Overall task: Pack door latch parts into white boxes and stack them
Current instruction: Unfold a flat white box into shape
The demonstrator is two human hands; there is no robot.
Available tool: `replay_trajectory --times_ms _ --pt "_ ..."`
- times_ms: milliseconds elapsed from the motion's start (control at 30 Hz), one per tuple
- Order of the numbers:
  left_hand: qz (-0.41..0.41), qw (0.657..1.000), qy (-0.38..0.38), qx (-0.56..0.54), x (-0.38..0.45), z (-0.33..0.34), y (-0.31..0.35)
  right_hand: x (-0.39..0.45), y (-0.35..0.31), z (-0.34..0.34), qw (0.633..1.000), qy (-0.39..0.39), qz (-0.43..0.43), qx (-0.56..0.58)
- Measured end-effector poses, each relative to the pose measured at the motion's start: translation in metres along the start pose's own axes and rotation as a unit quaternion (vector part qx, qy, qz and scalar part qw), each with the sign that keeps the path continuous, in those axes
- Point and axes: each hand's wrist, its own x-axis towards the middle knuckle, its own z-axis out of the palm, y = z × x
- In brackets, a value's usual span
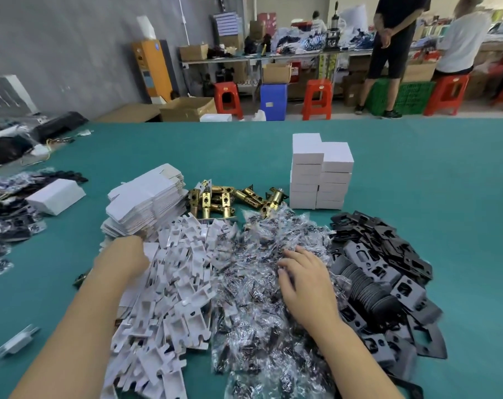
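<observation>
— Biggest first? Green table [417, 156], then the heaps on it.
— Right. Near centre, heap of clear screw bags [261, 298]; left of it white card inserts [175, 283]; right of it black strike plates [388, 272].
— Boxes?
— Two stacks of packed white boxes [319, 174], far centre-right, touching each other. Flat unfolded box blanks [149, 200] piled far left of the heaps. One more white box [55, 195] lying further left, on its own.
— Latches?
— Brass latch bolts [230, 197], between the blanks and the stacks, just beyond the bags.
— Hands, quick.
— Right hand [305, 277] palm down on the screw bags, fingers loosely bent and dug into them; can't tell if it pinches one. Left hand [129, 251] reaches to the near edge of the blanks, fingers hidden behind the wrist, grip can't be told.
</observation>
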Motion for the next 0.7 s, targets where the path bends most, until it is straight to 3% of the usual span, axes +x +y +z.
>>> replay_trajectory --times_ms 367,700 --pt "0.005 0.999 -0.003 0.040 0.002 0.016 0.005 -0.001 -0.001 -0.003 1.000 0.004 -0.003 0.020" --pt "-0.013 0.999 0.046 0.020 0.004 0.023 0.001 0.001 0.001 -0.002 1.000 0.004 -0.004 0.015"
